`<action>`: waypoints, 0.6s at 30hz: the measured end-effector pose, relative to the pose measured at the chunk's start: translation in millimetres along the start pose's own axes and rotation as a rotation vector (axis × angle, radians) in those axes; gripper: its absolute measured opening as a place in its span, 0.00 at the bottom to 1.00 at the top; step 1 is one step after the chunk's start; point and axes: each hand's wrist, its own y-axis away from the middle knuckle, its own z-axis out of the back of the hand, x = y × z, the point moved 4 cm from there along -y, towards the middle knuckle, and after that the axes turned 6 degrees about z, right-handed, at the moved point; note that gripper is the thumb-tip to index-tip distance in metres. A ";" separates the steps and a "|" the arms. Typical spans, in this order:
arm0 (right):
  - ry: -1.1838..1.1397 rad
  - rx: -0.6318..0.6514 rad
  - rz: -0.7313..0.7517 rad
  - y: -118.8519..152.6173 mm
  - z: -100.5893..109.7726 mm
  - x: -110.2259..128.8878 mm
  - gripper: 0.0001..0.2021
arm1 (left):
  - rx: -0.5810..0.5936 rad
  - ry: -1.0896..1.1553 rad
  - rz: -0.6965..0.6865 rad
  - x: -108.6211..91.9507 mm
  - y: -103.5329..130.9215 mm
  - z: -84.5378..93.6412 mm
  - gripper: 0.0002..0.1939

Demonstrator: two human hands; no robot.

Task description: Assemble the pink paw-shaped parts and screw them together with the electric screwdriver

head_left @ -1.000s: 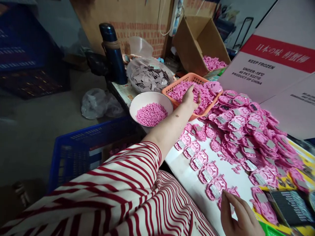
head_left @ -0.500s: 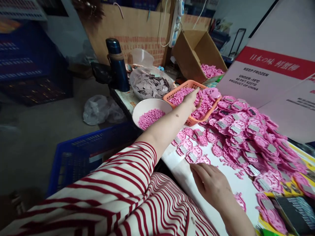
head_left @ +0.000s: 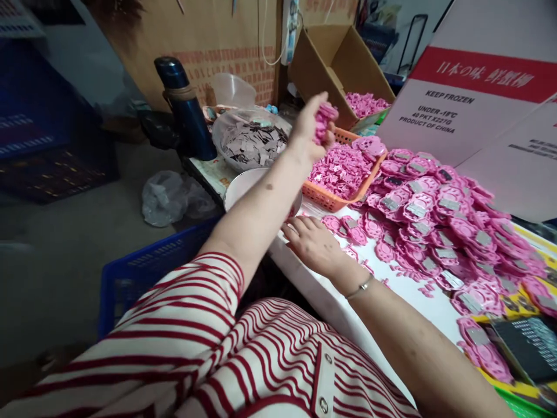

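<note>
My left hand (head_left: 308,128) is raised over the back left of the orange basket (head_left: 329,201), its fingers curled around a handful of pink plastic pieces (head_left: 322,125). More small pink pieces (head_left: 342,168) fill the basket. Palm down at the table's near edge, my right hand (head_left: 314,245) has its fingers spread beside the white bowl (head_left: 241,184); what lies under the palm is hidden. My left forearm covers much of the bowl. Pink plastic shells with grey plates (head_left: 418,210) form a large heap on the right, with several lying near my right hand.
A clear bowl of grey plates (head_left: 255,145) and a dark blue flask (head_left: 187,116) stand at the back left. Behind the basket is a cardboard box (head_left: 335,55) holding pink pieces. A large printed carton (head_left: 478,110) rises at the right. A blue crate (head_left: 143,267) sits below the table.
My left hand has lifted from the basket with pink pieces in it and moved back and left. My right hand has moved left and forward to beside the white bowl. The view has shifted slightly.
</note>
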 end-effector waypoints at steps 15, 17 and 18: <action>-0.180 0.227 0.056 -40.9 -24.7 -11.4 0.12 | -0.328 -0.051 -0.422 -147.6 164.7 171.7 0.21; -0.184 0.219 0.069 -38.7 -17.9 -8.7 0.11 | -0.393 -0.020 -0.426 -146.6 168.3 197.0 0.20; -0.182 0.202 0.069 -38.9 -13.6 -8.6 0.11 | -0.424 -0.010 -0.427 -146.0 168.9 209.0 0.19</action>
